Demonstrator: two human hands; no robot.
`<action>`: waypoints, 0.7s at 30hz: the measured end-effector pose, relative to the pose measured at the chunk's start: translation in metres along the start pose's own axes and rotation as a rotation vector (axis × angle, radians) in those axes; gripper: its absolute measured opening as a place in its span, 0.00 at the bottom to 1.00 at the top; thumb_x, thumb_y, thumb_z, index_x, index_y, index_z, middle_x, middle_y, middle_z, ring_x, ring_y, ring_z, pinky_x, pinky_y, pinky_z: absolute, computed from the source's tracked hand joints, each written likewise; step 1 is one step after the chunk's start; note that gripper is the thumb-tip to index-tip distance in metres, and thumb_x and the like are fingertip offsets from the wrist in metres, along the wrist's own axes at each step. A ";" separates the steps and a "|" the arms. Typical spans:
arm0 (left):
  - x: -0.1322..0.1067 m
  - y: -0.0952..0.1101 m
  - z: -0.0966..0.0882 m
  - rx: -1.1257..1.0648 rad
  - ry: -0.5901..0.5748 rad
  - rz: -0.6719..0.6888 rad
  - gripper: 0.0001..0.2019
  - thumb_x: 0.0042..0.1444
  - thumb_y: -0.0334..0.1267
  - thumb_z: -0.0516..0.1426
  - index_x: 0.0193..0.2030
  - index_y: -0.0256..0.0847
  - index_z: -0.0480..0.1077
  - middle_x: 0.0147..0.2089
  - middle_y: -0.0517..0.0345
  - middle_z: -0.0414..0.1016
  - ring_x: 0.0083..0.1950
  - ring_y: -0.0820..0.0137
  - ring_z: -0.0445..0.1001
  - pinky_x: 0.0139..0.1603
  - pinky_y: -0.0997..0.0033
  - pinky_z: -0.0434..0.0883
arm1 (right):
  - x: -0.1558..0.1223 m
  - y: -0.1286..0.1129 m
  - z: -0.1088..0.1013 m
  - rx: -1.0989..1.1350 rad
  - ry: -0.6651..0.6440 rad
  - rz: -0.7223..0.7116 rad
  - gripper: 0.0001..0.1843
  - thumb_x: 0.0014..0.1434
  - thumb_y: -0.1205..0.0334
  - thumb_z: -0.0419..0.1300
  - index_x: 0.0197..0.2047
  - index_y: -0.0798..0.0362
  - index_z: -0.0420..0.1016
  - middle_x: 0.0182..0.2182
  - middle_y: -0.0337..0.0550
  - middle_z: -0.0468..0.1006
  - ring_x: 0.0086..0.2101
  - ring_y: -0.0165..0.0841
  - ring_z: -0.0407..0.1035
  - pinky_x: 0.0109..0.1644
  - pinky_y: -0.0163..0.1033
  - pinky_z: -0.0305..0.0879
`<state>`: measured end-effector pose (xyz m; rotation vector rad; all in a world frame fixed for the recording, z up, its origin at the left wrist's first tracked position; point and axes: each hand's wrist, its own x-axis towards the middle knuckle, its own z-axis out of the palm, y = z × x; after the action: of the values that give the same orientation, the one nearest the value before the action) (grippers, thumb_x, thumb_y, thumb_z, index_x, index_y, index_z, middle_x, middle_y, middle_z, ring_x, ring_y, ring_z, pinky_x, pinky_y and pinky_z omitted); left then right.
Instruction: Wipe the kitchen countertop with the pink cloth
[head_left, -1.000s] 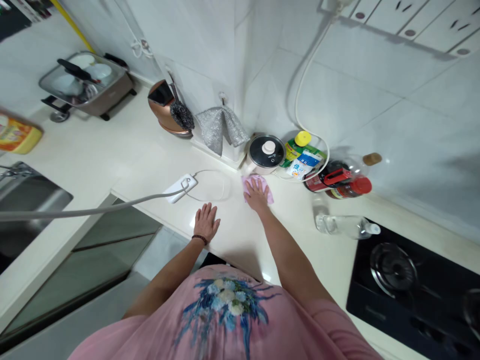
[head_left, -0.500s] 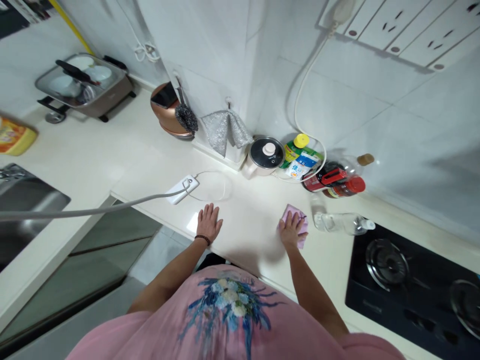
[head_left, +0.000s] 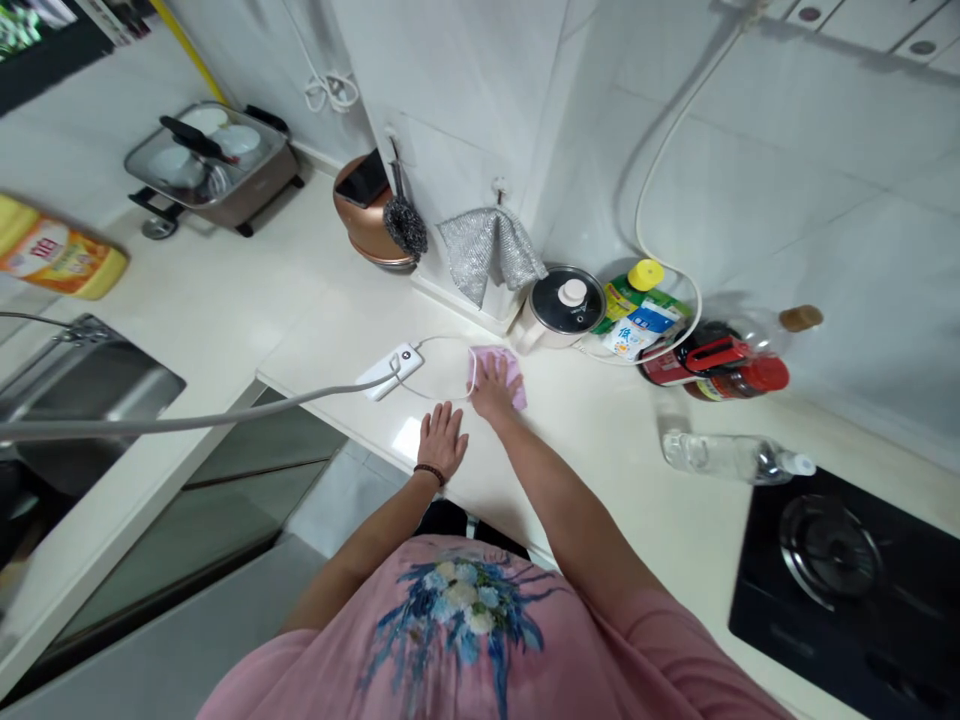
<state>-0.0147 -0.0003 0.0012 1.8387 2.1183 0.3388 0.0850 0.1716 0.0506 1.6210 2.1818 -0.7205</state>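
My right hand (head_left: 495, 391) holds a pink cloth (head_left: 517, 375) against the white countertop (head_left: 592, 450), its fingers spread over the top. Part of the cloth is hidden under the palm. A loop of white cable runs right beside that hand. My left hand (head_left: 443, 443), with a dark beaded bracelet (head_left: 430, 471) on the wrist, lies flat and open near the counter's front edge and holds nothing. Just beyond it, to the left, is a white power strip (head_left: 394, 371) with a thick grey cord (head_left: 225, 417) plugged in.
Along the wall stand a lidded pot (head_left: 559, 310), a yellow-capped bottle (head_left: 643, 276) and red-capped bottles. A clear bottle (head_left: 724, 456) lies beside the black stove (head_left: 847, 590). At left are a sink (head_left: 112, 390), an electric pan (head_left: 217, 165) and a yellow detergent bottle (head_left: 64, 250).
My right hand has slid the pink cloth leftward across the counter, close to the cable loop. The left hand stays on the counter. The whole view has shifted somewhat.
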 end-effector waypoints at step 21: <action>0.001 0.001 -0.003 -0.054 -0.002 0.007 0.32 0.73 0.48 0.46 0.79 0.37 0.60 0.84 0.41 0.49 0.86 0.52 0.42 0.83 0.38 0.44 | -0.219 0.252 0.094 -0.014 0.335 0.656 0.35 0.77 0.54 0.31 0.84 0.40 0.41 0.83 0.53 0.38 0.79 0.52 0.33 0.74 0.82 0.35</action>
<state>-0.0150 0.0005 0.0040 1.8158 2.0808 0.3921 0.3874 0.0020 0.0413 2.3946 1.6443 -0.2487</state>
